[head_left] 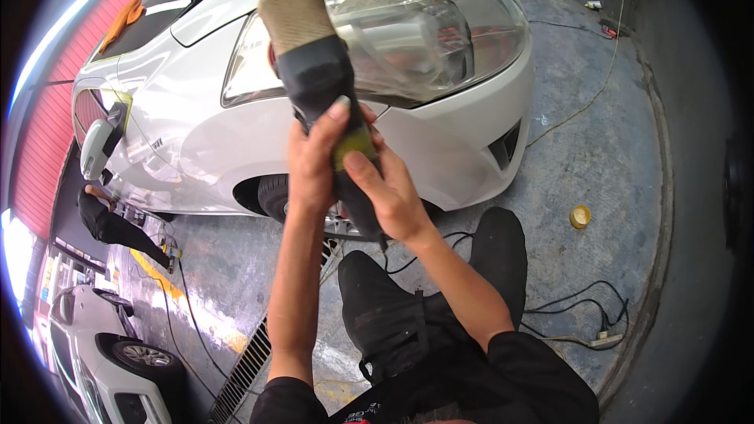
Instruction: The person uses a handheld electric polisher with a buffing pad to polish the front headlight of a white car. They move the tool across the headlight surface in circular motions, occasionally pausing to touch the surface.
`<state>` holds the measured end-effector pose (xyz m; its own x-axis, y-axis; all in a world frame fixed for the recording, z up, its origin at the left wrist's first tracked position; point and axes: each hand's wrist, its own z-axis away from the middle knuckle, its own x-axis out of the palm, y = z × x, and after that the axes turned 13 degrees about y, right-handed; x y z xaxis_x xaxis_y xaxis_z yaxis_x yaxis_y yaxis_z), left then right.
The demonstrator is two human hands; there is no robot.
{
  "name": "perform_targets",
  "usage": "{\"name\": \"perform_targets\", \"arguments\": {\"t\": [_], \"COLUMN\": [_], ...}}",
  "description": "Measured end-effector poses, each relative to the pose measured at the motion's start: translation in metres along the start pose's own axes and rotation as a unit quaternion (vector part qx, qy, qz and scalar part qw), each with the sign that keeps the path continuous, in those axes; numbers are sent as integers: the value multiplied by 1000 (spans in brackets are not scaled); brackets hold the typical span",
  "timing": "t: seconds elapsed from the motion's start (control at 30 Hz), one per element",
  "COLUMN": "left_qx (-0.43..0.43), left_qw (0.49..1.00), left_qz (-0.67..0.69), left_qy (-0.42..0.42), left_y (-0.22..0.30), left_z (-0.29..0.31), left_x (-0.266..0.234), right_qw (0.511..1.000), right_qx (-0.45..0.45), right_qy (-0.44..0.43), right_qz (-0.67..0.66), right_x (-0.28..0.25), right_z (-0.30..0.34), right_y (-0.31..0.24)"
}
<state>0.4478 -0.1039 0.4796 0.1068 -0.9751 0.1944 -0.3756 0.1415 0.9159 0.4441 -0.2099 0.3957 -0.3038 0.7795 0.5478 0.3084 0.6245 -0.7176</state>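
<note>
- from where i stand: person facing the front corner of a white car (188, 141), both bare hands on one tool.
- tool = power polisher (316, 71), dark body, yellow-green band at mid-grip, tan pad (297, 14) at the top end. slightly blurred.
- polisher is in front of the headlight (440, 31), over its left part in the head view; can't tell if the pad touches the lens or body.
- left hand (312, 161) closed around the polisher's left side, thumb up along the body just below the dark head.
- right hand (397, 200) wrapped lower on the right side, thumb pressed across near the yellow-green band. both grips narrow, polisher held between them.
- below the hands: dark trouser legs (503, 267), knees apart.
- right on the floor: round yellow tin (580, 217), upright; dark cable (581, 306) in loops near the wall.
- orange cloth (122, 22) lying on the car, upper left, by the dark glass.
- i also see a co-worker (102, 216) in dark clothes beside the car, and a second white car (82, 353) at lower left.
- floor drain grate (243, 369) left of the person.
</note>
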Motion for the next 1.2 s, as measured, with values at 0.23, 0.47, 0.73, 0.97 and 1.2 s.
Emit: {"name": "perform_targets", "arguments": {"t": [0.23, 0.47, 0.73, 0.97, 1.2], "left_qx": [-9, 5, -13, -1, -7], "left_qw": [989, 988, 998, 1000, 984], "left_qz": [-126, -141, -67, -11, -151], "left_qy": [-73, -57, -11, 27, -90], "left_y": [-21, -2, 15, -6, -5], "left_z": [11, -9, -14, 7, 2], "left_x": [71, 69, 8, 9, 86], "right_qw": [990, 987, 994, 995, 988], "right_qx": [24, 28, 41, 94, 86], "right_qy": [85, 88, 18, -20, 65], "right_qz": [-114, -133, -102, -22, -112], "right_x": [-61, -35, 10, -14, -62], "right_z": [32, 5, -10, -2, 23], "right_y": [-5, -25, -21, -33, -34]}}
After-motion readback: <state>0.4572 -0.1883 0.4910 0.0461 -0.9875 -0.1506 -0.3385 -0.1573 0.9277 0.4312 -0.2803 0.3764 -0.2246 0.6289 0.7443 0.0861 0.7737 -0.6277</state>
